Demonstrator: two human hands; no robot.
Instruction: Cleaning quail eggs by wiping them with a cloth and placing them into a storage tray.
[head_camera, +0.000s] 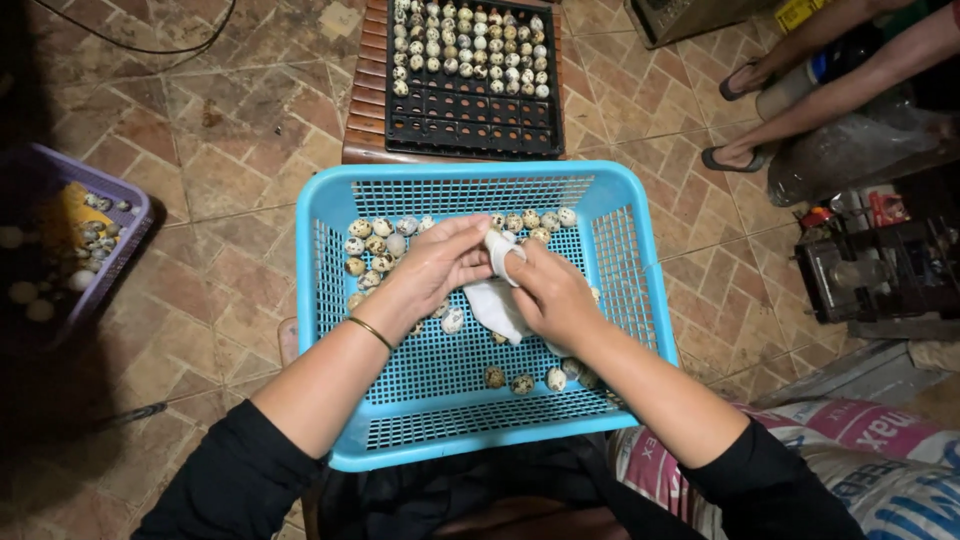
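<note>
A blue plastic basket (630, 260) rests on my lap and holds several small speckled eggs (375, 240) along its far and near sides. Both hands meet over its middle. My right hand (550, 295) grips a white cloth (495, 300) that hangs down into the basket. My left hand (435, 265), with a thin bangle on the wrist, pinches against the top of the cloth; an egg may sit between its fingers, but the cloth hides it. Both sleeves are black.
A black egg tray (475, 110), its far rows filled with speckled eggs, lies on a wooden stool beyond the basket. A purple basket (110, 195) with eggs stands on the tiled floor at left. Another person's sandalled feet (735, 150) are at upper right. Printed sacks (880, 470) lie at lower right.
</note>
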